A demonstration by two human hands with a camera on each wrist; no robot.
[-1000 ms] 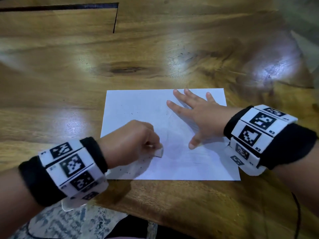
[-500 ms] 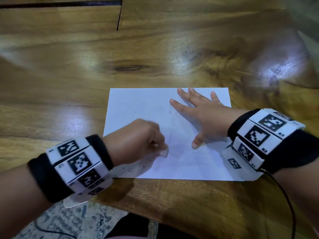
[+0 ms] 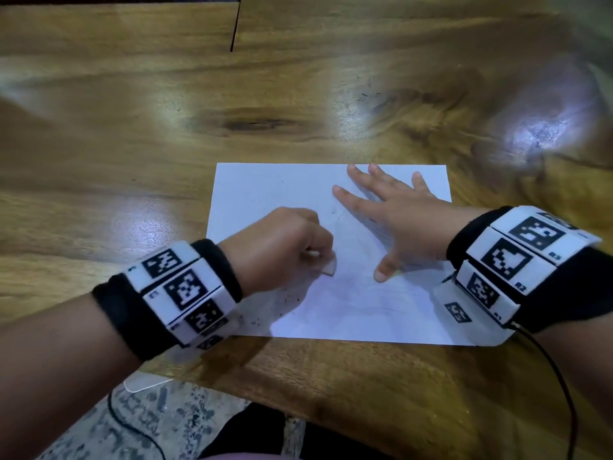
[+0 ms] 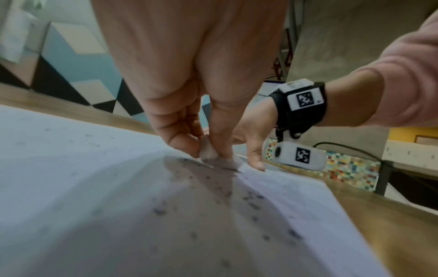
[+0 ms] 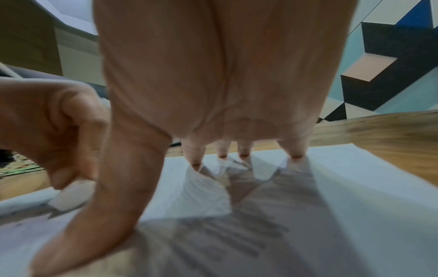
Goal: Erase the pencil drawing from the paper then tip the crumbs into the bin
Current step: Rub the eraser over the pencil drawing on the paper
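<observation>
A white sheet of paper [image 3: 285, 200] lies flat on the wooden surface [image 3: 166, 127], close to its near edge. The left hand [image 3: 278, 247] has its grip closed on a small white eraser [image 3: 328, 268], pinched between thumb and fingertips with its lower end pressed on the paper near the middle. The right hand [image 3: 398, 220] lies flat on the sheet's right half, fingers [image 5: 196, 155] spread and straight, holding nothing. Dark eraser crumbs [image 4: 249, 198] lie scattered on the paper's near left part.
</observation>
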